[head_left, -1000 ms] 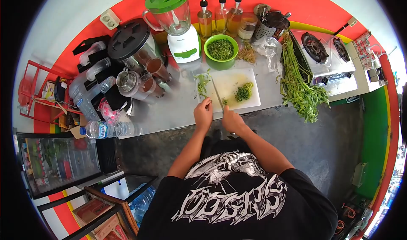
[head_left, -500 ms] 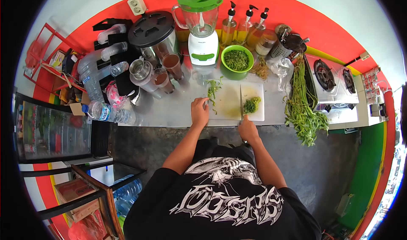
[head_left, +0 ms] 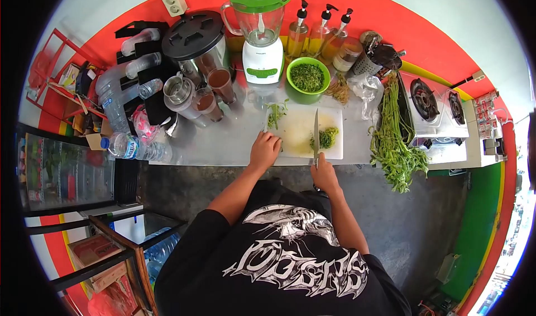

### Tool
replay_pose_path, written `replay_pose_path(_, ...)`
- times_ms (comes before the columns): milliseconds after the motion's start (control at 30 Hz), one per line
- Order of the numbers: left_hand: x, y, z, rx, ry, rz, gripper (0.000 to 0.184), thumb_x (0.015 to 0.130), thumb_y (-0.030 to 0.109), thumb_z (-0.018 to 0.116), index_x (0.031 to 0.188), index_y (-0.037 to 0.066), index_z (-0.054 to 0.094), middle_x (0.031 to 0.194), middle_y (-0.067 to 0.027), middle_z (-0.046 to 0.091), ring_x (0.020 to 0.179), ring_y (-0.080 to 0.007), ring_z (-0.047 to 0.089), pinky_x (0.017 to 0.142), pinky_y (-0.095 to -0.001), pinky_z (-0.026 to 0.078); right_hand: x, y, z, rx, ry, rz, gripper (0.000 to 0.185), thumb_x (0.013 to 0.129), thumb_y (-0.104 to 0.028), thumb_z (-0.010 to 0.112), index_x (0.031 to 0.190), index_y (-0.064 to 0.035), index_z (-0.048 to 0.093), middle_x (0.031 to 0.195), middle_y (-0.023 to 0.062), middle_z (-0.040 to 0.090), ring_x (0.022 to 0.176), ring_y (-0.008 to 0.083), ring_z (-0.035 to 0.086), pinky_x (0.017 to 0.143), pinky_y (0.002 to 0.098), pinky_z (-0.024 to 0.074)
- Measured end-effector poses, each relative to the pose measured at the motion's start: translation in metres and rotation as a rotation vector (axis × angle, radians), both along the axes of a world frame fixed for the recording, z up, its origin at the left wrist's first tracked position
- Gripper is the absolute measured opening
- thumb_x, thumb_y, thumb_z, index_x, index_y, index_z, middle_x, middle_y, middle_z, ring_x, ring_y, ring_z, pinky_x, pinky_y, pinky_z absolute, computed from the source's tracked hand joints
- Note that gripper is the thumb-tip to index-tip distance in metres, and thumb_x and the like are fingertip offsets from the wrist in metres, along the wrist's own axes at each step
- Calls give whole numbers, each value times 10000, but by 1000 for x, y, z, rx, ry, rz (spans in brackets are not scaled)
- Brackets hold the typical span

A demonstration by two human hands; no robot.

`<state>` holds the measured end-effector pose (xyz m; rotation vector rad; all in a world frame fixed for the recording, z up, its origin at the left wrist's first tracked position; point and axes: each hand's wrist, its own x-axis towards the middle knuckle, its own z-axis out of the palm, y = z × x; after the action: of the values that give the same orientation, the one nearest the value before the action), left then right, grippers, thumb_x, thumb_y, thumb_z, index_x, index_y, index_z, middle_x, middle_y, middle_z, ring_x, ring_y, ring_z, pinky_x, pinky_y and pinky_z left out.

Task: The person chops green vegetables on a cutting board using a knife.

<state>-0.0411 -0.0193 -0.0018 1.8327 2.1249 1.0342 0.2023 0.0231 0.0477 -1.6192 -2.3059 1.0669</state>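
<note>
My right hand [head_left: 325, 172] is closed round the handle of a knife [head_left: 316, 131], whose blade points away from me over the white cutting board [head_left: 296, 148]. Right beside the blade lies a small heap of chopped greens [head_left: 328, 138]. My left hand [head_left: 265, 149] rests at the board's near left corner with its fingers curled; what they hold, if anything, is hidden. Just beyond it, leafy sprigs [head_left: 276, 113] lie on the left part of the board. A green bowl [head_left: 306, 93] full of chopped greens stands behind the board.
A blender [head_left: 262, 63], pump bottles [head_left: 297, 34] and a steel container [head_left: 218, 50] stand along the back. Left are brown drinks [head_left: 221, 85] and a plastic bottle [head_left: 134, 148]. Right are long leafy stalks [head_left: 391, 131] and a gas stove [head_left: 435, 101].
The knife has moved from between the sprigs and heap to the heap's left edge. My left hand has gone from loosely spread to curled near the sprigs. The view has shifted.
</note>
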Motion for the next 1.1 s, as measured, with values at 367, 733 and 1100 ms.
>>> replay_pose_path(367, 22, 9, -10, -21, -176, -93, 112, 891, 105, 695, 980, 37, 701, 914, -96, 651, 946, -317, 615, 831, -422, 516, -25, -9, -15, -77, -7, 93, 389, 910, -169, 601, 1183, 24, 402, 886, 366, 654, 857, 559, 635, 783, 621, 503)
replay_pose_path(733, 32, 19, -5, 111, -101, -194, 113, 882, 45, 648, 993, 20, 644, 965, -110, 588, 921, -330, 562, 817, -435, 496, -52, -8, 11, -27, -245, 180, 342, 906, -150, 603, 1138, 41, 440, 869, 291, 702, 814, 463, 712, 730, 533, 587)
replay_pose_path(1100, 34, 24, -1, 60, 27, -151, 110, 847, 57, 633, 956, 50, 623, 939, -99, 573, 927, -324, 546, 812, -446, 462, -71, -7, 12, -48, -382, 195, 309, 894, -87, 614, 1120, 10, 428, 873, 241, 721, 854, 412, 735, 721, 475, 606)
